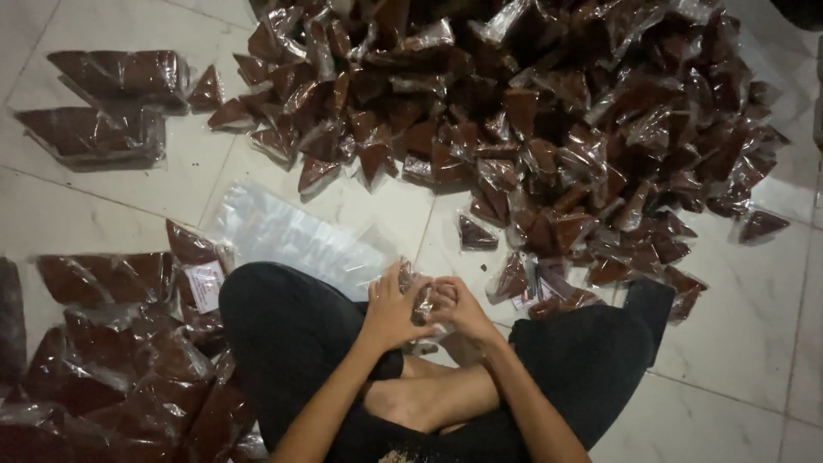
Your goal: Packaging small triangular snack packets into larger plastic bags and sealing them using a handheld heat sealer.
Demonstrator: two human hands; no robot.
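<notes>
I sit cross-legged on a white tiled floor. My left hand (390,310) and my right hand (463,310) meet in front of my legs, both closed around a small clear plastic packet of brown paste (423,302). The packet is mostly hidden between my fingers. A big heap of similar triangular brown packets (531,111) lies just beyond my hands. A flat stack of empty clear plastic bags (291,231) rests on the floor to the left of my hands.
Larger filled bags of packets (111,343) are piled at my left knee, and two more lie at the far left (103,103). Loose packets (549,291) lie by my right knee. Bare tile (737,343) shows at the right.
</notes>
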